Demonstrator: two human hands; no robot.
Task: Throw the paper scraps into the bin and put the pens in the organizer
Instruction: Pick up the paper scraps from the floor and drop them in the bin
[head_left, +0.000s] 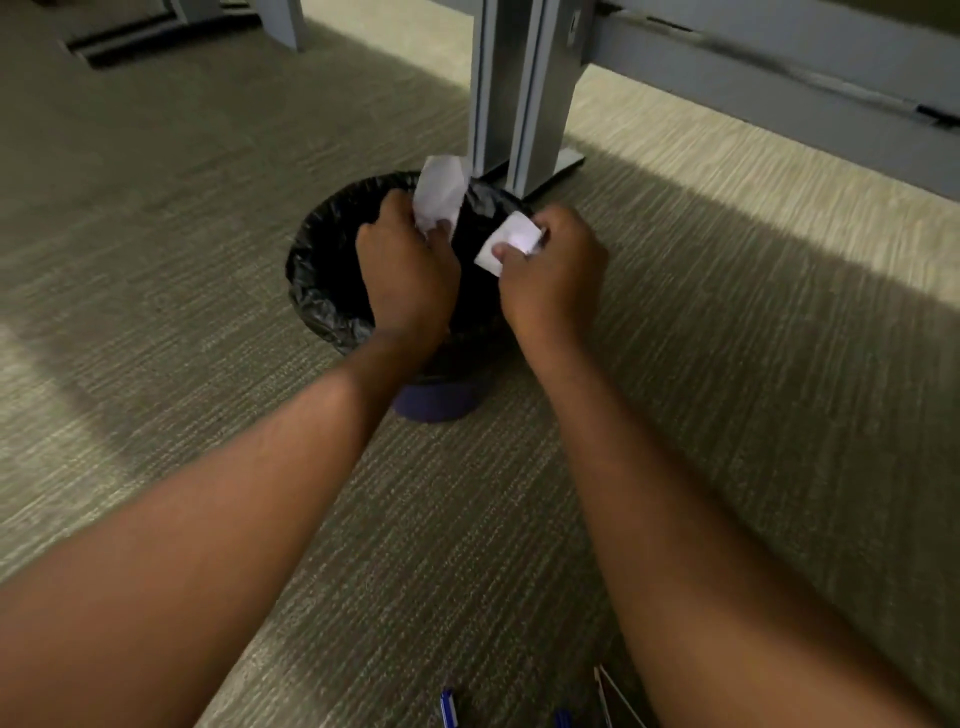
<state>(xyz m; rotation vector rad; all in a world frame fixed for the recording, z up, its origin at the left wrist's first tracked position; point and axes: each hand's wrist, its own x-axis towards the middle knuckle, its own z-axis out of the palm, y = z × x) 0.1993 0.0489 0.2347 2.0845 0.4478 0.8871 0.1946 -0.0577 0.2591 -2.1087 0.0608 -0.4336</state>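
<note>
A round bin (322, 291) lined with a black plastic bag stands on the carpet; its purple base shows below my left wrist. Both hands are over its mouth. My left hand (405, 270) grips a larger white paper scrap (439, 192) that sticks up above the far rim. My right hand (550, 275) pinches a smaller white paper scrap (506, 241) over the opening. At the bottom edge of the view lie a blue pen (448, 707), the tip of a second blue pen (562, 719) and a thin pale stick-like thing (613, 696). No organizer is in view.
A grey metal desk leg (519, 93) with a flat foot stands right behind the bin. A grey rail (779, 67) runs along the upper right. Another desk base and dark cables (156, 31) sit at the upper left. Carpet lies all around.
</note>
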